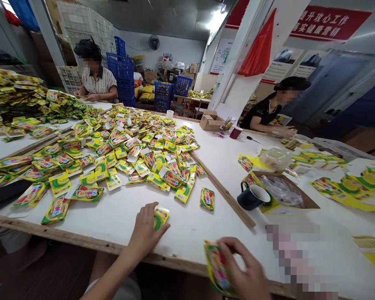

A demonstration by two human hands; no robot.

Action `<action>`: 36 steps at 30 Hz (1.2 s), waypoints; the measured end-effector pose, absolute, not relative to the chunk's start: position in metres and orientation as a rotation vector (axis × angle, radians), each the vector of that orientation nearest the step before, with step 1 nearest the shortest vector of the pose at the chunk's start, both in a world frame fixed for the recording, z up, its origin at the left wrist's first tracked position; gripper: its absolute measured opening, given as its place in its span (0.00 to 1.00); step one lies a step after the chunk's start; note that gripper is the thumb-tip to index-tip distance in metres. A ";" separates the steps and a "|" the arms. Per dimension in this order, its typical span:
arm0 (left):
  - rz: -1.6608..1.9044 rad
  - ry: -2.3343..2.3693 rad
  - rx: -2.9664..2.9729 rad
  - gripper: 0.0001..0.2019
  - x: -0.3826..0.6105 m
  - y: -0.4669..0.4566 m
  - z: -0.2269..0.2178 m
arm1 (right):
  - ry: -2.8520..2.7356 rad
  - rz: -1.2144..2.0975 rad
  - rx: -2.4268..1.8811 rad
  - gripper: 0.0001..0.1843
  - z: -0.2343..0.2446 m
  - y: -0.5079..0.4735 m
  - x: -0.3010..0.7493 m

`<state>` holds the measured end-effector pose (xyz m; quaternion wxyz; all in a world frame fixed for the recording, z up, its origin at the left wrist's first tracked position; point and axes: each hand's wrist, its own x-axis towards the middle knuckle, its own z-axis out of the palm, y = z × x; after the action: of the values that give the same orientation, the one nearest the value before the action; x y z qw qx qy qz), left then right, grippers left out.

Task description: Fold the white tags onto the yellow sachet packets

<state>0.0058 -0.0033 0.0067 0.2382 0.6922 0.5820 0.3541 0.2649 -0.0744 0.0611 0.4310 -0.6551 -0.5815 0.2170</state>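
right hand (245,266) pinches a box (217,266), likely light, crushable, best held by its edges; left hand (146,227) straddles a second box (160,218), thumb spread, grip unclear.

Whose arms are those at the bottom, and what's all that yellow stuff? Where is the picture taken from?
There's no machine here! Those are a person's own bare arms. The camera is worn on that person's head, looking forward and down, so you see roughly what they see.

The yellow stuff is a big heap of small yellow-and-green printed packs on a white tabletop. The left hand is on one flat yellow-and-green pack, and the right hand holds another printed pack near the table's edge. A dark blue mug stands beside a long brown wooden strip.
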 end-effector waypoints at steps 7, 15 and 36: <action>0.933 1.288 1.547 0.18 0.018 -0.007 0.004 | -1.465 0.573 -1.726 0.12 0.075 -0.089 0.288; 1.071 0.799 1.180 0.17 0.026 -0.019 0.007 | -1.113 0.940 -1.319 0.12 -0.009 -0.037 0.170; 1.126 1.075 1.549 0.08 0.000 -0.006 0.012 | -1.477 0.833 -1.216 0.08 0.011 -0.022 0.159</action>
<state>0.0004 -0.0056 0.0118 0.4553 0.6280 0.4360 0.4564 0.1590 -0.0221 0.0110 0.5033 -0.5034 -0.6118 0.3451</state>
